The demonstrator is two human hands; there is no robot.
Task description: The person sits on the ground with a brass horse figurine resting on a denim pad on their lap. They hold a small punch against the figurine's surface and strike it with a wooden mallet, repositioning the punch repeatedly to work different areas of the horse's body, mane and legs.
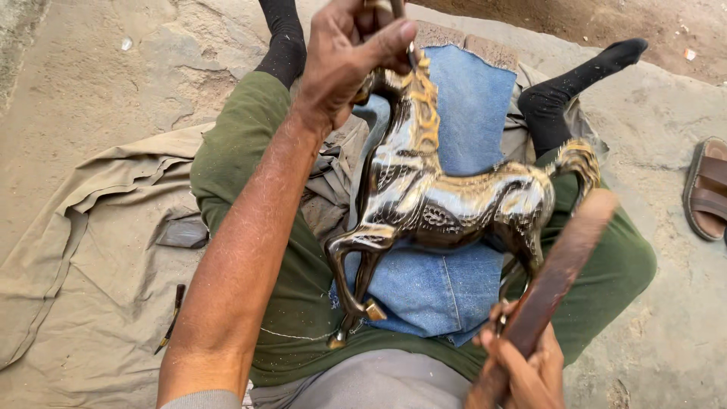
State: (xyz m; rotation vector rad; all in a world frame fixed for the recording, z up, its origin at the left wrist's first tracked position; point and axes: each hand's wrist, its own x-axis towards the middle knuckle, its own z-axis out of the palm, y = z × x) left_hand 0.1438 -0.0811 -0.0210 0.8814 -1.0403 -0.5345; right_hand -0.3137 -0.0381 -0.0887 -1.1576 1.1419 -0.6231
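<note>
A shiny brass horse figure (447, 198) is held over my lap, head toward the top, tail at the right. My left hand (350, 53) grips the horse's head and neck from above. My right hand (526, 367), at the bottom right, is closed on the handle of a long brown wooden tool (560, 269) that slants up toward the horse's hind leg and tail. Under the horse a piece of blue denim cloth (469, 113) lies across my green trousers (246, 136).
A tan cloth (83, 280) is spread on the sandy ground at the left, with a dark flat piece (182, 233) and a thin dark tool (171, 318) on it. A brown sandal (708, 189) lies at the right edge. My black-socked feet (598, 64) stretch forward.
</note>
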